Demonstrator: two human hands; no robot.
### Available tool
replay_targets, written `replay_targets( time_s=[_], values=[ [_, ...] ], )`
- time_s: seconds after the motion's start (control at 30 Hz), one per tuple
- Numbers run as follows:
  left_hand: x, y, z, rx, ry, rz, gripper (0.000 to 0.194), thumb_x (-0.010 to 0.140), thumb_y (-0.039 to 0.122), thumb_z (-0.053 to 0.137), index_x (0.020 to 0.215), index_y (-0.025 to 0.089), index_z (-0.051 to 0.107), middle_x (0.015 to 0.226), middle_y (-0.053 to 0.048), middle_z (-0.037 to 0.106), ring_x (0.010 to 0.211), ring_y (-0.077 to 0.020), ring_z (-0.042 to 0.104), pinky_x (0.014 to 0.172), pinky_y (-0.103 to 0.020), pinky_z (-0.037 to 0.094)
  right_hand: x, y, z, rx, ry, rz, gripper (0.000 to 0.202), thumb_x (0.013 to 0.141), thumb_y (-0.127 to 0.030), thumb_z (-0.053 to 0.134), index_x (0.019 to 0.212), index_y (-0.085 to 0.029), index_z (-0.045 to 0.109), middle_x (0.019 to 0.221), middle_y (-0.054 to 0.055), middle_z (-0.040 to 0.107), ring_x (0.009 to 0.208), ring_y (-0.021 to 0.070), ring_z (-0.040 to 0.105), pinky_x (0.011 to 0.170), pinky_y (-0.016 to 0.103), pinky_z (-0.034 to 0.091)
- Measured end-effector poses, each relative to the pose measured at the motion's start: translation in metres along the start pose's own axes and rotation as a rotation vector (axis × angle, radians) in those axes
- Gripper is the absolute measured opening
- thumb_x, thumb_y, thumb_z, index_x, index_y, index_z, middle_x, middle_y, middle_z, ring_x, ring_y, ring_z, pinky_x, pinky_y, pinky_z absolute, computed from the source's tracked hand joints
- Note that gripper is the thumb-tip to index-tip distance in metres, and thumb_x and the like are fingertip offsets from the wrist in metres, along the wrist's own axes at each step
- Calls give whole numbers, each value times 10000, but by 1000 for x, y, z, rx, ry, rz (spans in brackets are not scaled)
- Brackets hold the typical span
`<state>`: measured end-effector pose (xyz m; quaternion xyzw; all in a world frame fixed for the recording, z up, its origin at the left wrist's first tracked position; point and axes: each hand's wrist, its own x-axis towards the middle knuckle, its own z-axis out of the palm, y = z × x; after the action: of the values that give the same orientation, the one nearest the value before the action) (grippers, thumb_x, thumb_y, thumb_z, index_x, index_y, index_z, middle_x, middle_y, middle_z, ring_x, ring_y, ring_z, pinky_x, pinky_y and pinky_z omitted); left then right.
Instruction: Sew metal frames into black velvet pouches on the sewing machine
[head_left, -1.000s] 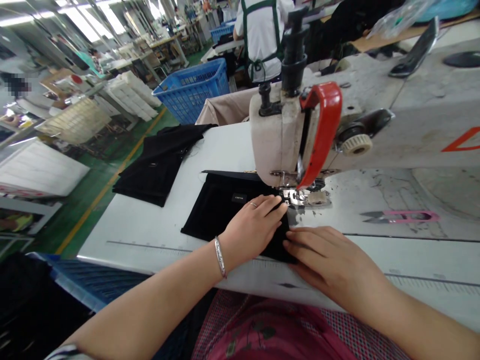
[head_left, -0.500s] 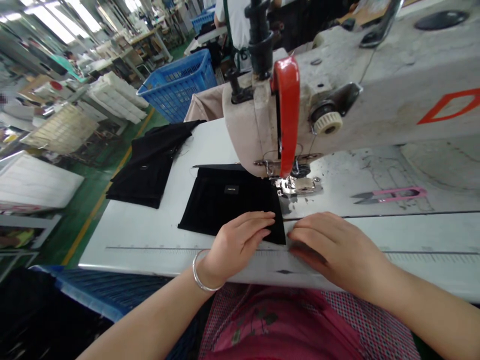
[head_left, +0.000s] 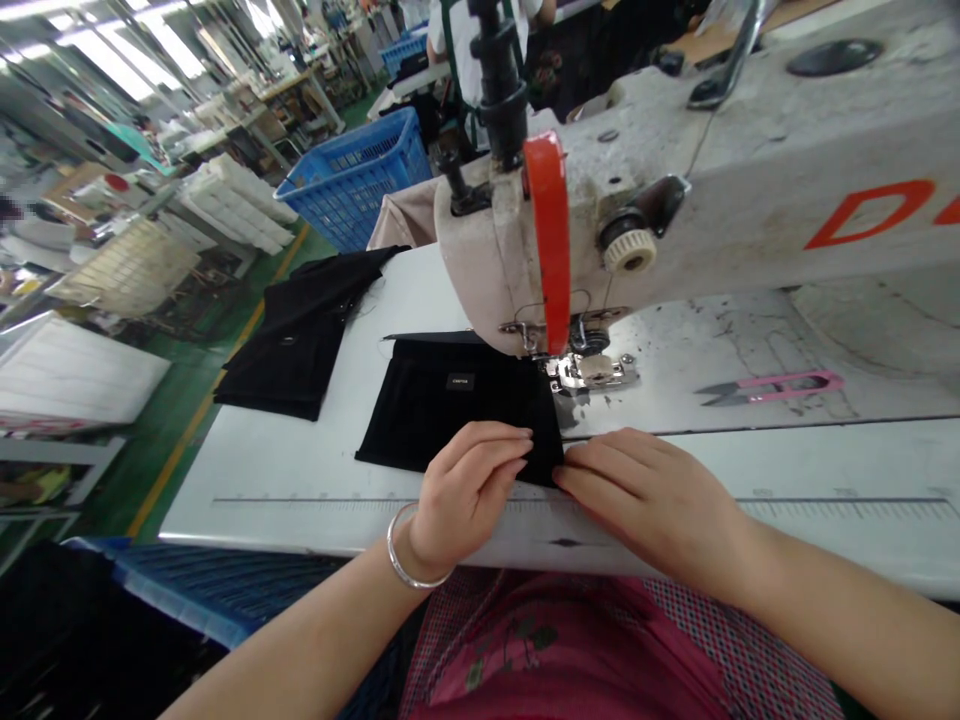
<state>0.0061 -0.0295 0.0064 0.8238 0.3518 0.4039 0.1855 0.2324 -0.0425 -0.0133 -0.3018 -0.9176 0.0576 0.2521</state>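
Note:
A black fabric piece [head_left: 420, 425] with a small label [head_left: 460, 382] lies flat on the sewing machine table, its right edge beside the presser foot [head_left: 589, 372]. My left hand [head_left: 469, 490], a bracelet at its wrist, rests on the near right part of the fabric, fingers together and thumb close under them. At the fabric's near right corner, my right hand [head_left: 649, 495] has its fingertips and thumb closed on the edge. The fabric between the fingers of both hands is mostly hidden.
The sewing machine head [head_left: 517, 250] with its red lever [head_left: 549, 240] rises just beyond my hands. Pink thread snips [head_left: 780, 386] lie to the right. More black fabric pieces [head_left: 292, 340] are stacked at the left. A blue basket [head_left: 356, 180] stands behind the table.
My right hand has moved left and now touches the fabric's corner. My left hand has shifted slightly left. The camera view has turned a little, and the fabric lies nearly the same.

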Motion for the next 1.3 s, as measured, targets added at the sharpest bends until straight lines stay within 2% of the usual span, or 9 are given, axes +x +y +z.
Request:
replay_targets(
  time_s=[0.07,0.13,0.3,0.37,0.5,0.7,0.93,1.07,1.3],
  values=[
    [0,-1,1,6,10,4,234,838,-17,593,1026,116,636,1053,-87,665,1005,-156,630,858,-304,562,0,0,1,-9,-8,-3,220,940,-137,461,1092,-168,618,1044,78,629,881,216,552,756,373,471],
    [-2,-3,2,35,-43,55,242,840,-11,590,1043,114,630,1083,-93,658,1033,-165,620,889,-322,557,0,0,2,0,1,-21,205,931,-113,460,1027,-157,636,1002,75,640,859,209,558,742,366,484],
    [-8,-6,7,187,-363,228,251,896,39,510,1127,95,593,1181,-112,635,1152,-205,569,1007,-385,508,-8,0,3,53,-15,-7,190,923,-106,482,995,-156,650,977,69,656,911,209,572,805,391,498],
    [-9,-7,8,228,-419,234,251,919,74,490,1151,108,580,1204,-106,629,1150,-199,571,1005,-381,511,-13,-1,3,71,-26,5,193,927,-121,490,1034,-164,645,1019,66,655,957,210,570,845,400,492],
    [-8,-7,7,252,-401,266,251,927,113,514,1168,143,578,1201,-75,637,1135,-180,575,1008,-372,503,-19,-1,3,129,-21,30,202,928,-139,509,1082,-167,637,1055,63,651,993,210,566,874,401,488],
    [-1,-4,7,271,-416,299,146,901,117,558,1024,136,634,1064,-53,676,1005,-188,587,918,-373,527,-18,-2,0,165,-43,49,216,914,-154,544,1109,-186,629,1058,49,647,984,207,563,869,399,488],
    [-1,-8,4,222,-453,317,213,935,106,486,1104,139,611,1103,-69,674,1087,-191,593,995,-385,506,-17,-4,-1,161,-37,76,196,891,-140,565,1067,-182,639,1096,55,636,1018,208,563,879,399,487],
    [-1,-11,3,203,-460,307,198,938,106,488,1085,127,618,1109,-79,674,1117,-175,596,1038,-357,493,-18,-3,0,164,-8,69,240,897,-137,551,1122,-190,617,1215,45,611,1104,200,540,948,401,461],
    [10,-23,-1,194,-448,376,176,934,85,488,1034,117,630,1103,-48,689,1134,-163,599,1064,-329,483,-10,-1,-1,158,-4,94,307,914,-206,561,1221,-198,572,1191,37,634,1084,183,559,936,385,460]
  ],
)
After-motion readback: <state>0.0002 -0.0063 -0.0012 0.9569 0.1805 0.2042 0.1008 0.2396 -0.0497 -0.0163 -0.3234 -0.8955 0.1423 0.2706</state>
